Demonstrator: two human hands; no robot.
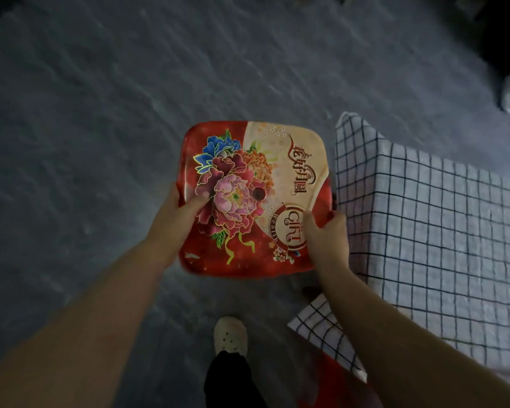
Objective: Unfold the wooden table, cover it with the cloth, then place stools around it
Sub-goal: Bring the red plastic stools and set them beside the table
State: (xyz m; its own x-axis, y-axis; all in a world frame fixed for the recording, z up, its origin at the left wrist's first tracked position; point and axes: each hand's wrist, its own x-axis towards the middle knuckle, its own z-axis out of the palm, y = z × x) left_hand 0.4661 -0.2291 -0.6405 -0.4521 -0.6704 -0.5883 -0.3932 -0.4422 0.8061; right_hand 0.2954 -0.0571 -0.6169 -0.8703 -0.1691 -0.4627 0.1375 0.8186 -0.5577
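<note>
There is only one view, from a wide-angle camera worn on the person's head, which looks forward and steeply down, so that the grey floor fills most of the picture and bends a little toward the edges. It sits close: both forearms run in from the bottom corners to the left hand and right hand at the sides of a red flowered stool seat near the middle. The cloth-covered bench lies along the right edge and the person's own shoe shows at the bottom.
</note>
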